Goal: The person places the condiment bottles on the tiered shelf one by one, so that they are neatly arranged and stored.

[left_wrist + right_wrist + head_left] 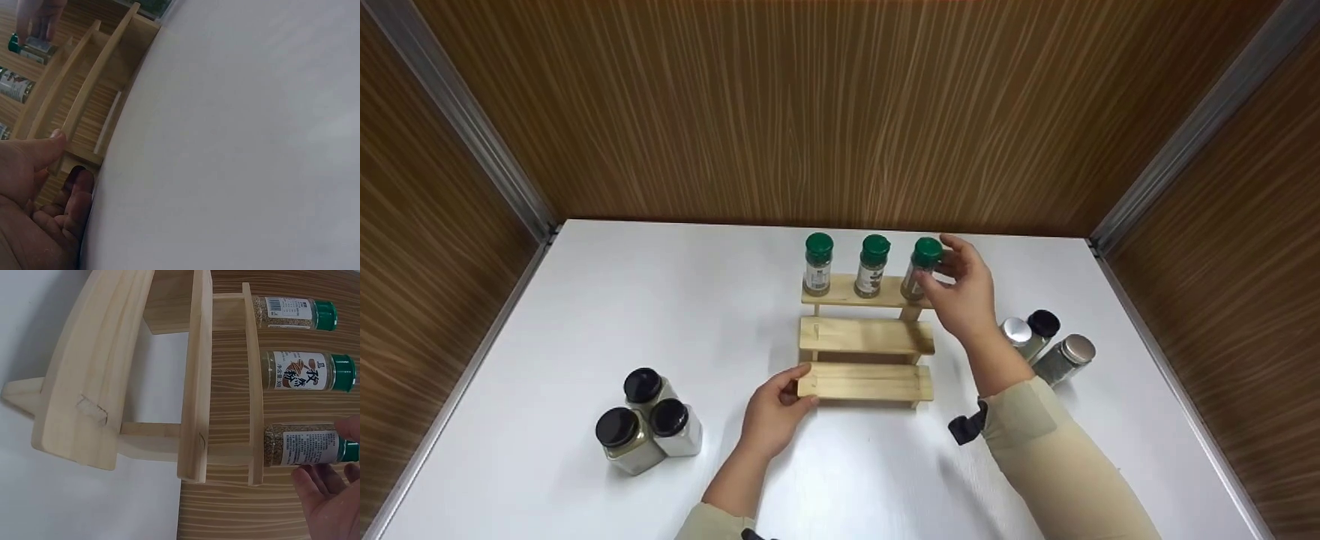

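Observation:
A three-step wooden rack [866,335] stands on the white table. Three green-capped spice jars line its top step: a left one [818,264], a middle one [872,266] and a right one [306,444]. My right hand [964,292] holds the right jar near its cap, thumb on one side and fingers on the other; the jar's base is at the top step. My left hand [776,412] grips the left end of the lowest step, its thumb [53,147] at the front edge. The two lower steps are bare.
Three square jars with black lids [649,424] cluster at the left of the table. To the right, partly behind my right forearm, are several round jars [1065,358] with silver or black lids. Wood-grain panels [825,112] wall the back and sides.

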`<state>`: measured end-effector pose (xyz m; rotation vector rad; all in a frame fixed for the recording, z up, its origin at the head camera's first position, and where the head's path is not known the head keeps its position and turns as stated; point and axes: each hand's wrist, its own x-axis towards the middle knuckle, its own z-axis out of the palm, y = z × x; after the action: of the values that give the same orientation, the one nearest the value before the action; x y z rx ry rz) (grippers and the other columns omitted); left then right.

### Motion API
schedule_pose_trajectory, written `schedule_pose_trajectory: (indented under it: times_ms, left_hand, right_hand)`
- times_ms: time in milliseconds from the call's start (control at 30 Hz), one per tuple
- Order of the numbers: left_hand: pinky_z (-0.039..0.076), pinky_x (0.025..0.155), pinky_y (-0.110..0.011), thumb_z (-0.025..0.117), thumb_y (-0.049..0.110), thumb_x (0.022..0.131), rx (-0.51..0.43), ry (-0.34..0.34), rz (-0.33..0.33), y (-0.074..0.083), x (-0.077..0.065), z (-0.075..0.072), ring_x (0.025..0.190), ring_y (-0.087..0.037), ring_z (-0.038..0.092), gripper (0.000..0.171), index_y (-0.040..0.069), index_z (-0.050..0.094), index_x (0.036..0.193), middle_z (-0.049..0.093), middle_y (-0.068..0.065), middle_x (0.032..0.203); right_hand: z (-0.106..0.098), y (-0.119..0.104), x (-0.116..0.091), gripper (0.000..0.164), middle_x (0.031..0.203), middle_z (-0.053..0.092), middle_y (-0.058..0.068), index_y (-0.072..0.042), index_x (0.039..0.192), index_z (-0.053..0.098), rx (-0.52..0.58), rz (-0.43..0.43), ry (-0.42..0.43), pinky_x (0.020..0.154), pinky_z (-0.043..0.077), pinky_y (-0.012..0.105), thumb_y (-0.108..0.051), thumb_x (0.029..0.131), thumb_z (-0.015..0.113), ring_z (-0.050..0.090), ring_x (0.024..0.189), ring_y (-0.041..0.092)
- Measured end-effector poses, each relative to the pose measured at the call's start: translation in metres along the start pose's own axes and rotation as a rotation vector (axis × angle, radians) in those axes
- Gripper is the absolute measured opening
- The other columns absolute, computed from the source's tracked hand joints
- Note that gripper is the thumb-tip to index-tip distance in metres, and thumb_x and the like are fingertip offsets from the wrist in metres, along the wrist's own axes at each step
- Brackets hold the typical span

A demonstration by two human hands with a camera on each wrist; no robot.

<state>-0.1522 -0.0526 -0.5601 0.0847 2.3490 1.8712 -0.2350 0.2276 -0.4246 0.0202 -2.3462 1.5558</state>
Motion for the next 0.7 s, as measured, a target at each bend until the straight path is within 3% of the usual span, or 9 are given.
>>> schedule_pose_trajectory:
  times_ms: [533, 700]
  left_hand:
    - [0.056, 0.088, -0.032, 0.08, 0.005, 0.094, 0.014, 0.02, 0.01, -0.005, 0.0, -0.005, 0.1, -0.022, 0.062, 0.051, 0.002, 0.065, 0.142, 0.065, -0.011, 0.111]
    - [0.055, 0.088, -0.033, 0.081, 0.006, 0.093, 0.029, 0.035, 0.006, -0.005, 0.0, -0.009, 0.099, -0.022, 0.063, 0.052, 0.002, 0.065, 0.142, 0.066, -0.011, 0.11]
  right_hand:
    - [-0.033, 0.019, -0.015, 0.057, 0.136, 0.065, 0.023, 0.004, 0.146, 0.051, 0.012, 0.035, 0.093, 0.108, 0.05, 0.053, 0.005, 0.094, 0.074, 0.063, 0.127, 0.036]
    - [-0.046, 0.017, -0.019, 0.05, 0.132, 0.067, 0.017, 0.003, 0.142, 0.054, 0.026, 0.035, 0.143, 0.107, 0.052, 0.045, 0.004, 0.096, 0.072, 0.064, 0.122, 0.025]
